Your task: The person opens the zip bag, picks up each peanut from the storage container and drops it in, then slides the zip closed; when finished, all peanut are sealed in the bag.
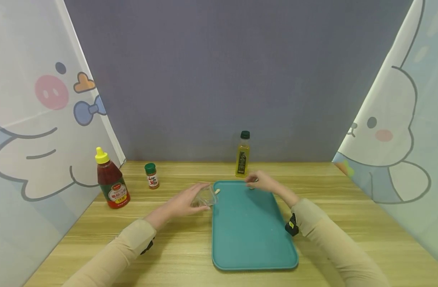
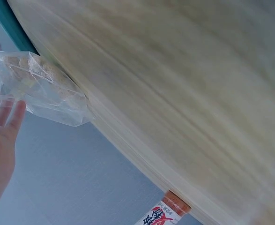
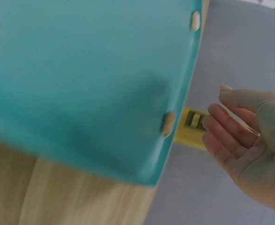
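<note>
My left hand (image 1: pixel 184 202) grips a clear plastic bag (image 1: pixel 205 196) at the left edge of a teal tray (image 1: pixel 254 235). Tan, lumpy contents show through the bag (image 2: pixel 43 77) in the left wrist view. Above the tray's far right corner is my right hand (image 1: pixel 262 181), its fingers loosely bent and holding nothing. Close by it, a brown, peanut-like piece (image 3: pixel 168 124) lies against the tray's far rim. A paler oblong piece (image 3: pixel 196 21) lies along the same rim, at the far left corner in the head view.
An oil bottle (image 1: pixel 242 155) stands just behind the tray. Left of the bag are a small green-capped spice jar (image 1: pixel 152 176) and a red sauce bottle with a yellow cap (image 1: pixel 112 183). A grey panel (image 1: pixel 219 79) rises behind the wooden table (image 1: pixel 183 255).
</note>
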`<state>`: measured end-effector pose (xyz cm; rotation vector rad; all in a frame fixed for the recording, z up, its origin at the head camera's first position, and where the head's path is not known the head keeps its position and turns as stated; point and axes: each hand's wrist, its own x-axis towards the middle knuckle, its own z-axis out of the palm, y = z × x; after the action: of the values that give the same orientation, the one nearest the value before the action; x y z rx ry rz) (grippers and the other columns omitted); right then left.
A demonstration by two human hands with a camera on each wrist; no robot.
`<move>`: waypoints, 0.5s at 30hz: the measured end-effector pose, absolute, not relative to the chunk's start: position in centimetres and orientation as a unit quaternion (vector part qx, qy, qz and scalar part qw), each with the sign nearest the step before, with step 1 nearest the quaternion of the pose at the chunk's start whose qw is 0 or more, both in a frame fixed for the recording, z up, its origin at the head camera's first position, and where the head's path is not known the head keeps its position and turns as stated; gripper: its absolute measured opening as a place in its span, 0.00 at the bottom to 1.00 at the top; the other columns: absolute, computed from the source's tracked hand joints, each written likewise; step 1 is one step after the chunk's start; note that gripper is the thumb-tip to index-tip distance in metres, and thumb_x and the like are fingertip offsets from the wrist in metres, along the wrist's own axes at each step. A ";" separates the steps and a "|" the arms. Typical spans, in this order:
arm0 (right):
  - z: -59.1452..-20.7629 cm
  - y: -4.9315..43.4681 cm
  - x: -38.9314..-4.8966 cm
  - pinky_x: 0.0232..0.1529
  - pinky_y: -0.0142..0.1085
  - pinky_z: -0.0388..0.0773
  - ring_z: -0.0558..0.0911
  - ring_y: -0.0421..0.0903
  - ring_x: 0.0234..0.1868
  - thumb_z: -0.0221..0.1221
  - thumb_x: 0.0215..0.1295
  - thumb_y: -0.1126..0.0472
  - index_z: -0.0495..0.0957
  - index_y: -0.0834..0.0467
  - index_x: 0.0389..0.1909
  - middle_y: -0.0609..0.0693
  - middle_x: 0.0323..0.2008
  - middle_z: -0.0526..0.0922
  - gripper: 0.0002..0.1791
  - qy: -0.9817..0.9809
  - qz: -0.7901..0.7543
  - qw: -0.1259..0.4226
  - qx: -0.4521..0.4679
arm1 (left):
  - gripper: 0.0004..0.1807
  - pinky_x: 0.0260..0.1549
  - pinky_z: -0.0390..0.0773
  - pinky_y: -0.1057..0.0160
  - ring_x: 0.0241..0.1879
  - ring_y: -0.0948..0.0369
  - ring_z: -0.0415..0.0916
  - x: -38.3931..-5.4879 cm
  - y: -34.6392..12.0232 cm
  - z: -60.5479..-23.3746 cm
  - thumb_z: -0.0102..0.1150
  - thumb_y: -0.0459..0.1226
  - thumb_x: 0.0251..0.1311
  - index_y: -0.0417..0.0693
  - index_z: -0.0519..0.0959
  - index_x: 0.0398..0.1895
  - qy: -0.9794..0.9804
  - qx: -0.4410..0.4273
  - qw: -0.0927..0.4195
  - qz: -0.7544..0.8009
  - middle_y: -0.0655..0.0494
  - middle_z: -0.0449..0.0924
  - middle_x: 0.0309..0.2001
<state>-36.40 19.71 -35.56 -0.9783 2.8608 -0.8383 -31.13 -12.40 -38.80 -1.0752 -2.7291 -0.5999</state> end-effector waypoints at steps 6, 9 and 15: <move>-36.9 21.3 -37.5 0.50 0.48 0.79 0.80 0.59 0.49 0.59 0.62 0.65 0.78 0.69 0.47 0.63 0.46 0.82 0.15 0.925 -0.233 0.015 -0.298 | 0.44 0.59 0.71 0.49 0.60 0.52 0.69 -31.1 -12.4 -38.9 0.55 0.61 0.56 0.50 0.56 0.71 -0.906 -0.363 0.073 -0.204 0.49 0.67 0.63; -37.2 21.8 -37.7 0.52 0.49 0.78 0.79 0.60 0.51 0.59 0.62 0.66 0.78 0.69 0.49 0.62 0.48 0.81 0.16 0.931 -0.221 0.031 -0.288 | 0.45 0.59 0.71 0.49 0.61 0.52 0.68 -31.1 -12.4 -38.9 0.54 0.62 0.56 0.51 0.55 0.71 -0.908 -0.359 0.071 -0.201 0.50 0.67 0.64; -37.4 22.1 -37.6 0.46 0.43 0.80 0.80 0.57 0.47 0.60 0.61 0.65 0.79 0.67 0.48 0.61 0.46 0.82 0.16 0.936 -0.221 0.053 -0.268 | 0.44 0.60 0.69 0.47 0.62 0.50 0.67 -31.1 -12.4 -38.9 0.57 0.59 0.56 0.51 0.56 0.71 -0.911 -0.352 0.071 -0.204 0.49 0.64 0.66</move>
<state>-37.62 22.05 -37.36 -0.8143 2.8466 -0.6720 -31.11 -12.40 -38.89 -1.0574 -2.7395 -0.6146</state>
